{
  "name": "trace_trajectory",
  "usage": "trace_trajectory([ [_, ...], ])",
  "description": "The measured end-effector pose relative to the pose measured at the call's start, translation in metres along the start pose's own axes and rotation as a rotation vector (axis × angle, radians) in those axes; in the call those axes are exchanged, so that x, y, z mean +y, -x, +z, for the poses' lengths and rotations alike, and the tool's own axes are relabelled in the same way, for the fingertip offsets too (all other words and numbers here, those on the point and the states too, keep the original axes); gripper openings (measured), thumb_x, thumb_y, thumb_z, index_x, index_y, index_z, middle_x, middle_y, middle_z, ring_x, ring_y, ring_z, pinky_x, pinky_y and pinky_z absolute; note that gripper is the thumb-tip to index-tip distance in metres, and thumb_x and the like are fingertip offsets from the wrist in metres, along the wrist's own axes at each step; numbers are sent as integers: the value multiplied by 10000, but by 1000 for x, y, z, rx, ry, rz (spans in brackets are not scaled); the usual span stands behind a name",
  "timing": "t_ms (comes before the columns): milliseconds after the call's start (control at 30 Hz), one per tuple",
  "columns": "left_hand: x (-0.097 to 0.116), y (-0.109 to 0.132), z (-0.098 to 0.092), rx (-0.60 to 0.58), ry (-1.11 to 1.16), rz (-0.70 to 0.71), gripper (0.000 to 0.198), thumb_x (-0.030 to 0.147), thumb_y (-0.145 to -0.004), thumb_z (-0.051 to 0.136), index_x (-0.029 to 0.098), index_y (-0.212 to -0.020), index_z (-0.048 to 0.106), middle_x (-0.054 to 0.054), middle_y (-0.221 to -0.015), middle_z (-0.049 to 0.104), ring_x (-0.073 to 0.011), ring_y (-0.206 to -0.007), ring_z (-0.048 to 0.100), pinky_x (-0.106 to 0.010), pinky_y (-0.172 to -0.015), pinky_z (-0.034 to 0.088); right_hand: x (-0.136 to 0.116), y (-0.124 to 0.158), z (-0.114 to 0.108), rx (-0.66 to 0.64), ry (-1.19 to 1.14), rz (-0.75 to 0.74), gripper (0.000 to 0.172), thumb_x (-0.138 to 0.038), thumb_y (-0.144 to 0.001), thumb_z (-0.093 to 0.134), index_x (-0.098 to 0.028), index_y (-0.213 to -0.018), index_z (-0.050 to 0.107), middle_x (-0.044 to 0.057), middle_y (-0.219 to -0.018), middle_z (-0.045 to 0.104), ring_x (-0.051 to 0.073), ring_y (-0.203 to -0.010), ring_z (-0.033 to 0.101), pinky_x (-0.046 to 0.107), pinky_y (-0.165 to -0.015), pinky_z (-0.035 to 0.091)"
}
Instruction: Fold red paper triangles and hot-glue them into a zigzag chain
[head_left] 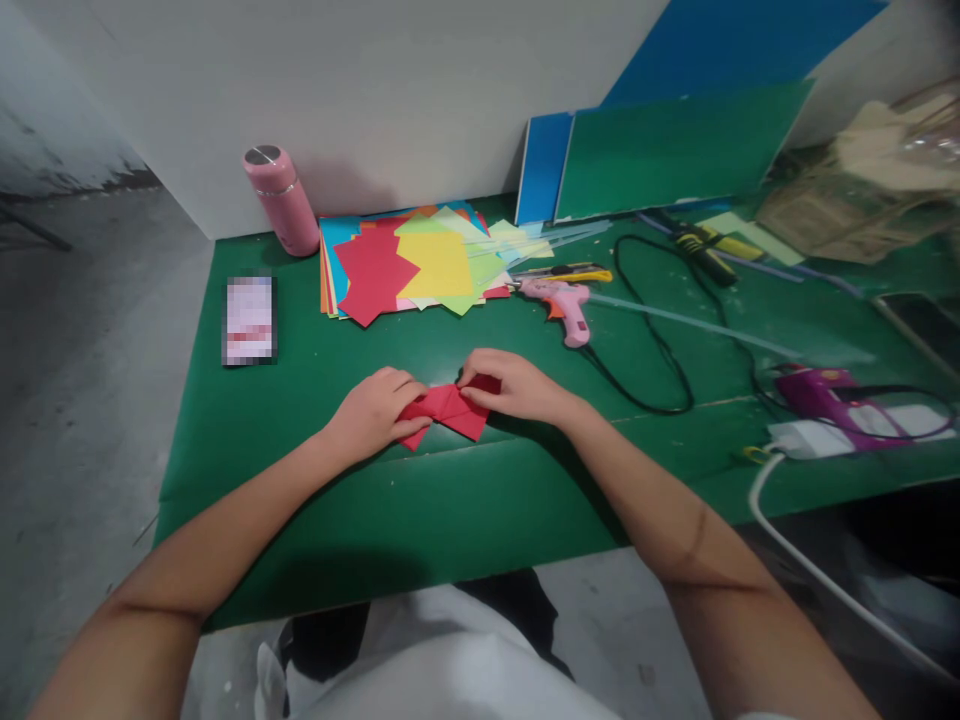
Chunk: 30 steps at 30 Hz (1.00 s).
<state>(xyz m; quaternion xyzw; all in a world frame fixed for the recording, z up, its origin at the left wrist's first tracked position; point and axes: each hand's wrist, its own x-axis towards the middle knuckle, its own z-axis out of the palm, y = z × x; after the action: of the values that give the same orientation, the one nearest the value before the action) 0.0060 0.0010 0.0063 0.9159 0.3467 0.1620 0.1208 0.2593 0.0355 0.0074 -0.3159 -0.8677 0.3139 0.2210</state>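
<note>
A piece of folded red paper [459, 415] lies low over the green table, creased into several flaps. My left hand [380, 412] grips its left part, fingers on top and thumb along the near edge. At its upper right edge, my right hand [510, 385] pinches a flap between thumb and fingertips. Parts of the paper are hidden under the fingers of both hands. Beyond my hands lies a stack of coloured paper [435, 265] with red, yellow and green sheets on top.
A pink bottle [283, 200] stands at the back left, above a blurred-out rectangular item [250, 320]. Right of the paper stack are a pink glue gun [562, 305], a yellow utility knife [592, 273] and a looping black cord. A purple-and-white power strip [855, 415] lies far right.
</note>
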Motion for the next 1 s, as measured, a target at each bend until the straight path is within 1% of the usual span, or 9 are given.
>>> trace_trajectory([
  [133, 4, 0, -1, 2, -49, -8, 361, 428, -941, 509, 151, -1151, 604, -105, -994, 634, -219, -836, 543, -345, -775, 450, 1, 0, 0, 6, 2, -10, 85, -251, -872, 545, -207, -820, 596, 51, -837, 602, 193, -833, 564, 326, -758, 445],
  [300, 6, -1, -1, -1, -95, 37, 300, 386, -951, 498, 155, -1062, 652, -103, -1031, 622, -203, -818, 525, -336, -765, 441, 2, 1, 2, 18, 19, -4, 83, -237, -872, 539, -198, -815, 585, 50, -841, 571, 188, -836, 551, 320, -759, 442],
  [400, 6, -1, 0, 12, -107, 44, 292, 375, -951, 502, 147, -1052, 655, -97, -1028, 623, -198, -819, 526, -329, -760, 443, 3, 0, 4, 32, 38, -8, 83, -225, -870, 535, -195, -803, 575, 46, -828, 560, 182, -822, 546, 312, -743, 442],
  [667, 3, -2, 0, 58, -113, -3, 253, 349, -942, 522, 144, -1007, 655, -94, -1025, 635, -200, -837, 542, -323, -752, 446, 2, -5, 11, 139, 89, -16, 78, -196, -852, 538, -197, -777, 560, 42, -796, 558, 186, -799, 535, 326, -734, 448],
  [867, 1, -2, 0, 19, -44, 42, 229, 332, -946, 518, 150, -951, 656, -86, -1007, 634, -194, -846, 544, -326, -780, 442, 3, -5, 12, 133, 103, -19, 71, -201, -856, 535, -188, -801, 577, 53, -818, 570, 190, -810, 544, 330, -737, 455],
  [1000, 0, -3, -1, 12, -20, 47, 229, 339, -942, 523, 152, -944, 655, -85, -1000, 634, -191, -835, 544, -329, -779, 442, 3, -5, 12, 133, 106, -22, 66, -198, -855, 539, -193, -802, 577, 53, -824, 577, 188, -810, 545, 324, -730, 455],
])
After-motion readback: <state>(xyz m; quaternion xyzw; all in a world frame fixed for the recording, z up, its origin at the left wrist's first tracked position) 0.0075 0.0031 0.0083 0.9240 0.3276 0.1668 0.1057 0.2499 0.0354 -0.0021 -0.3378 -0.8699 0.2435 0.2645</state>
